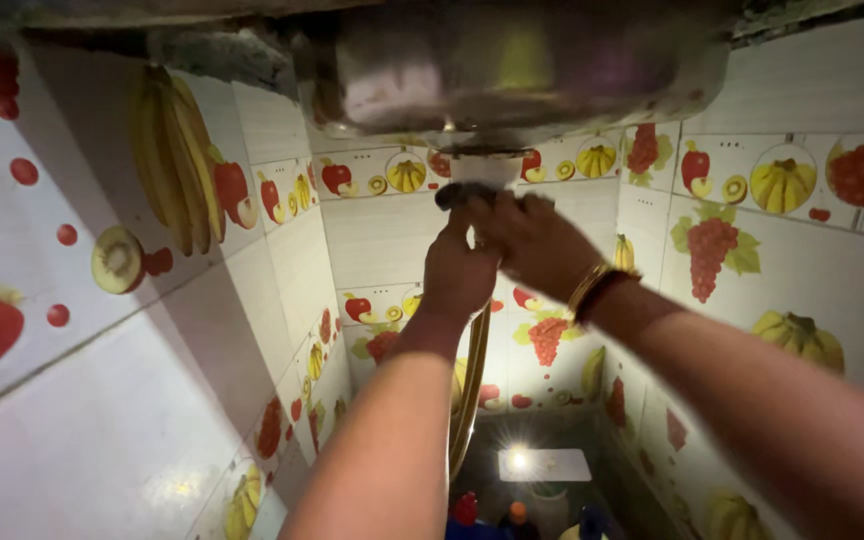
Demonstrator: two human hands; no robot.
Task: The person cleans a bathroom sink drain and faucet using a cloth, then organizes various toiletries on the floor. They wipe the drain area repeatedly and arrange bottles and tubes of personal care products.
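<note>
Under steel sink bowl (512,70): both hands on white drain fitting (482,170) at bowl's underside. left hand (457,270) wrapped round hose (470,390) top, steadying it; right hand (527,240) clasps fitting from side, fingers closed. Fruit-print tiles (742,250) around

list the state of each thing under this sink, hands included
left hand: raised, closed around the fitting under the basin
right hand: raised, fingers on the same fitting
white drain fitting: attached to the basin's underside, partly covered by the hands
shiny steel sink basin: mounted overhead, seen from below
golden flexible hose: hanging down from the hands
small light on the floor: switched on
</note>
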